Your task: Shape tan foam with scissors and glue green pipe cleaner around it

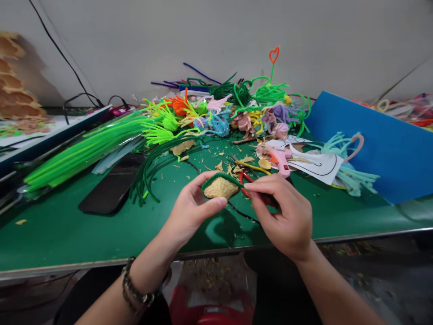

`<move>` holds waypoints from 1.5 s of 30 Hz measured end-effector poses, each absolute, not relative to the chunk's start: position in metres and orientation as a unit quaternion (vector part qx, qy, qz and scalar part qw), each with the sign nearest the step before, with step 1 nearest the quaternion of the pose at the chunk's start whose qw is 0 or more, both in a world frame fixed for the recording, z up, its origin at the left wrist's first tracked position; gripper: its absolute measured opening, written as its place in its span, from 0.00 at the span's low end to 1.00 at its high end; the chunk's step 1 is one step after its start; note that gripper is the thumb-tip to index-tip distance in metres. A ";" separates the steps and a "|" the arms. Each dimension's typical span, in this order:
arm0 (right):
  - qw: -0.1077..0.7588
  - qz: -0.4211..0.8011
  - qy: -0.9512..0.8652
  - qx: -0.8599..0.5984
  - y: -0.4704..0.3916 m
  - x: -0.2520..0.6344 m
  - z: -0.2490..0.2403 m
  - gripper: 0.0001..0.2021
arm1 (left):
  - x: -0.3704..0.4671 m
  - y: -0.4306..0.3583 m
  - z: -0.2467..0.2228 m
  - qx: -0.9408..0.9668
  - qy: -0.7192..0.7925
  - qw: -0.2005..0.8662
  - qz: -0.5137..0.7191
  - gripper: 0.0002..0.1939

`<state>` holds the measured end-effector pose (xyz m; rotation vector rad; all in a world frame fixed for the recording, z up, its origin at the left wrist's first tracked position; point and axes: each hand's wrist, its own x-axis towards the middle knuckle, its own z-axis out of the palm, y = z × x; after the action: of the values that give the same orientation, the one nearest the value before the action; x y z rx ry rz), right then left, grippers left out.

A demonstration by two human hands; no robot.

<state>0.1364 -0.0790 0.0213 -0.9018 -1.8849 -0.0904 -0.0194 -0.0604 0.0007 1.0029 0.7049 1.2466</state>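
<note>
A small tan, rough-surfaced piece point(221, 188) with a dark green fuzzy stem along its upper edge is held in my left hand point(198, 205), thumb in front and fingers behind. The green stem point(233, 180) runs over the top of the piece to the right. Its right end is pinched between the thumb and fingertips of my right hand point(284, 212). Just behind my right hand lie red-handled pliers point(244, 185), partly covered by the fingers. The pink glue gun point(282, 160) rests beyond them.
Bright green stems point(91, 151) and a black phone point(110, 185) lie left on the green table point(77, 239). Colorful stem bundles point(219, 119) pile up at the back. A blue board point(375, 149) leans at right. Tan scraps and a black cable lie mid-table.
</note>
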 end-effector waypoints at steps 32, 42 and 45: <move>0.498 -0.092 -0.796 -0.330 -0.083 0.136 0.014 0.11 | -0.020 -0.063 -0.001 0.434 0.257 0.660 0.556 0.20; 0.485 -0.092 -0.805 -0.329 -0.082 0.135 0.012 0.12 | -0.020 -0.064 -0.001 0.470 0.276 0.632 0.550 0.20; 0.499 -0.070 -0.794 -0.340 -0.080 0.136 0.014 0.11 | -0.021 -0.064 0.000 0.525 0.280 0.585 0.550 0.17</move>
<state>0.1358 -0.0803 0.0139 -0.8217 -1.9210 -0.1696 -0.0214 -0.0639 0.0005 1.2254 0.6541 1.2832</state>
